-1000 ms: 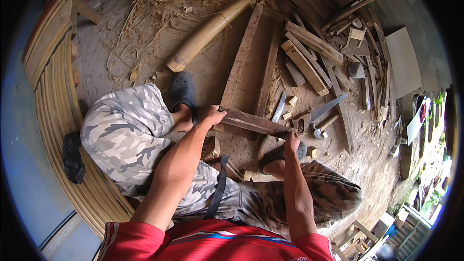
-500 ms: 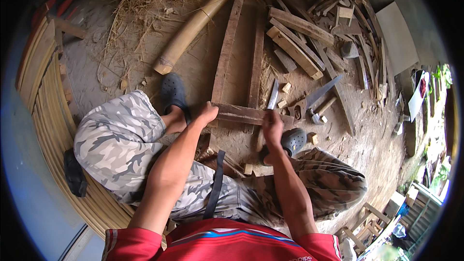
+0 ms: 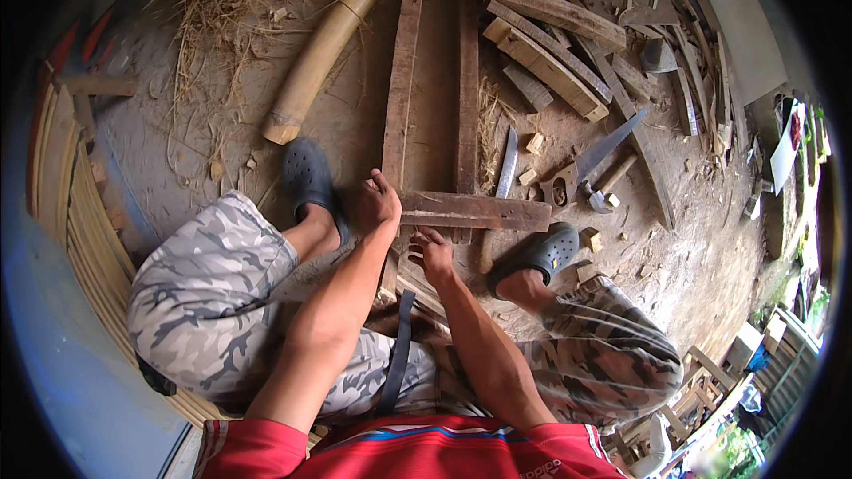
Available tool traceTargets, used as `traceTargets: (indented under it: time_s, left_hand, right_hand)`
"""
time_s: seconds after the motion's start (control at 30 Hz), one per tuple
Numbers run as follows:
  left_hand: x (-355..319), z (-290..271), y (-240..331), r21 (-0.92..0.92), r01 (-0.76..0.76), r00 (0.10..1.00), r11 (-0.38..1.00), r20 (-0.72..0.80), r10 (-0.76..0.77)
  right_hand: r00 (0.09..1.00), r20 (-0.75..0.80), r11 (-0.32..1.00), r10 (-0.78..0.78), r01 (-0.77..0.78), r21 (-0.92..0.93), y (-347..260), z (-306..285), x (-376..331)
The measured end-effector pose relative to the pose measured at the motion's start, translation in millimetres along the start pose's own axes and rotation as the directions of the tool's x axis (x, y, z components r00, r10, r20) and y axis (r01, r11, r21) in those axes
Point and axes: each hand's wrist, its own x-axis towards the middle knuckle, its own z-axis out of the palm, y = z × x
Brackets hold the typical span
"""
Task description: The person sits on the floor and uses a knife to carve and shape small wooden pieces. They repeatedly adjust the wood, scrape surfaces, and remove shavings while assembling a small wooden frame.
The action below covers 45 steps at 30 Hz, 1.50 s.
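Note:
A short dark wooden crosspiece (image 3: 479,210) lies across the near ends of the left long beam (image 3: 404,80) and the right long beam (image 3: 467,80). My left hand (image 3: 382,204) is closed about the corner where the crosspiece's left end meets the left beam; its thumb side faces up and some fingers are hidden. Just below the crosspiece, my right hand (image 3: 431,255) reaches leftward with fingers apart and nothing visible in it. A long blade (image 3: 508,162) lies beyond the crosspiece, its handle running beneath the wood.
A handsaw (image 3: 590,164) and a hammer (image 3: 611,186) lie on the ground to the right. Stacked timber (image 3: 550,71) sits beyond them. A bamboo pole (image 3: 333,49) and straw (image 3: 226,27) are at the far left. My feet in dark clogs (image 3: 309,179) flank the beams.
My right hand has let go of the crosspiece's right part and moved left, below the wood. My left hand stays at the left corner, its fingers shifted upward.

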Motion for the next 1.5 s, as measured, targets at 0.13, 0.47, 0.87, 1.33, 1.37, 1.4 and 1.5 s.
traceTargets:
  time_s: [0.13,0.47,0.87,1.33,1.37,1.4,1.5]
  left_hand:
    - [-5,8,2,-0.063,0.039,0.997,0.997,-0.060,-0.043]
    - [-4,18,-8,0.023,-0.019,0.979,1.000,-0.204,0.023]
    - [-3,19,-13,0.074,-0.081,0.963,0.994,-0.253,0.097]
    - [-1,23,-16,0.078,-0.145,0.946,0.986,-0.279,0.162]
    - [-1,22,-17,0.074,-0.156,0.945,0.985,-0.278,0.171]
    - [-1,22,-17,0.076,-0.151,0.948,0.986,-0.271,0.166]
    - [-6,17,-19,0.078,-0.137,0.961,0.988,-0.230,0.151]
  right_hand:
    - [0.999,0.029,0.986,-0.028,0.023,0.166,7,4,18]
    - [0.967,0.205,0.989,-0.149,0.150,0.011,27,7,57]
    - [0.859,0.512,0.910,-0.004,-0.209,0.359,9,10,59]
    - [0.804,0.591,0.821,0.063,-0.379,0.428,30,-14,81]
    - [0.805,0.589,0.823,0.066,-0.378,0.424,31,-15,80]
    - [0.807,0.586,0.824,0.072,-0.379,0.421,31,-15,80]
    - [0.815,0.572,0.822,0.089,-0.385,0.420,32,-15,76]
